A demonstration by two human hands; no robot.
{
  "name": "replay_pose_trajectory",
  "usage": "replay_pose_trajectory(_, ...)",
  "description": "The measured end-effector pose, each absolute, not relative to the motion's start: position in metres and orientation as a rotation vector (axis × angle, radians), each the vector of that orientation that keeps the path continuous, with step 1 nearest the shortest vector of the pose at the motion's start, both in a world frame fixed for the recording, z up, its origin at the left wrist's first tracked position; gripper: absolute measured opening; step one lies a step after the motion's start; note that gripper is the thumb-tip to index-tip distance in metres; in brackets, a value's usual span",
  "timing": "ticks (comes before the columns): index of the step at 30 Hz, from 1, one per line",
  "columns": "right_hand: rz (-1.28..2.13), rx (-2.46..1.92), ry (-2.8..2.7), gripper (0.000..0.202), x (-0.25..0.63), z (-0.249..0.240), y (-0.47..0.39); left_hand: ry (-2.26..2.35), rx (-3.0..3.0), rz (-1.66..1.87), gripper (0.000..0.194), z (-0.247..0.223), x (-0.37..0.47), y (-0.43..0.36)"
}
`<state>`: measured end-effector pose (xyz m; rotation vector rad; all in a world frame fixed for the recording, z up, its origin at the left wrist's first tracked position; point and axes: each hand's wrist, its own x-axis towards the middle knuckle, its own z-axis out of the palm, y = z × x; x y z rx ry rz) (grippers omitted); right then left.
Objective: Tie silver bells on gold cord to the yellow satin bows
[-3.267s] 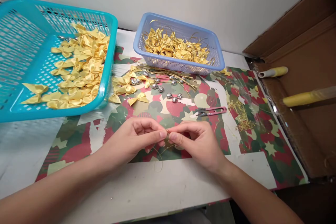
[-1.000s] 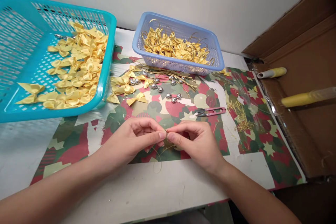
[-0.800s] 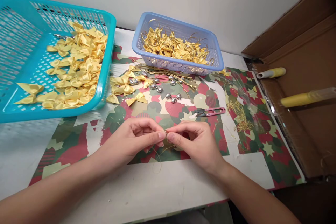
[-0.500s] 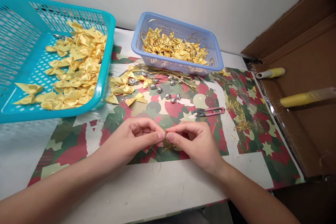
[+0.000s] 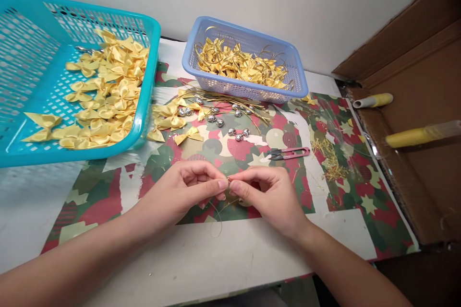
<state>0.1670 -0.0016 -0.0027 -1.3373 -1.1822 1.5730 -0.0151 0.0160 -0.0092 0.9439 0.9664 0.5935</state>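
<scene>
My left hand (image 5: 200, 184) and my right hand (image 5: 264, 194) meet fingertip to fingertip above the front of the patterned sheet. Each pinches thumb against forefinger on a thin gold cord (image 5: 219, 216), whose loop hangs below them over the white table edge. Whatever sits right between the fingertips is mostly covered. Just beyond my right hand lie thread snips (image 5: 290, 153) with pink handles. Farther back are several silver jingle bells (image 5: 238, 137), a yellow satin bow (image 5: 188, 136) and a bundle of gold cords (image 5: 230, 97).
A turquoise basket (image 5: 146, 100) with many yellow bows stands at the left. Behind the bells is a blue basket (image 5: 248, 90) of bows with gold loops. Gold cord scraps (image 5: 334, 170) lie right, beside a cardboard box (image 5: 414, 177) with yellow-wrapped tubes (image 5: 414, 136).
The whole view has shifted slightly, with things appearing a little farther right. Both hands keep their pinch on the cord, almost unmoved.
</scene>
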Motion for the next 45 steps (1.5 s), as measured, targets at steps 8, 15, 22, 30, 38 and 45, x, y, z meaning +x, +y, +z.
replay_pose_trajectory(8,1.521,-1.347,-1.211,0.011,0.1664,-0.0035,-0.0027,0.977,0.945,0.601,0.016,-0.0092,-0.0152,0.0157)
replay_pose_trajectory(15,1.477,-1.397,-1.243,0.013,0.1666,-0.0039,-0.0028,1.006,0.971,0.582,0.018,-0.0097,-0.0151,0.0169)
replay_pose_trajectory(22,1.456,-1.383,-1.275,0.012,0.1664,-0.0032,-0.0025,1.002,0.976,0.581,0.018,-0.0092,-0.0142,0.0167)
replay_pose_trajectory(30,1.455,-1.397,-1.233,0.013,0.1663,-0.0039,-0.0028,1.016,0.984,0.577,0.017,-0.0073,-0.0133,0.0173)
replay_pose_trajectory(38,1.447,-1.393,-1.248,0.013,0.1661,-0.0035,-0.0032,1.031,1.020,0.570,0.018,-0.0073,-0.0143,0.0171)
replay_pose_trajectory(45,1.477,-1.397,-1.239,0.013,0.1662,-0.0035,-0.0030,1.012,1.027,0.574,0.018,-0.0087,-0.0151,0.0170)
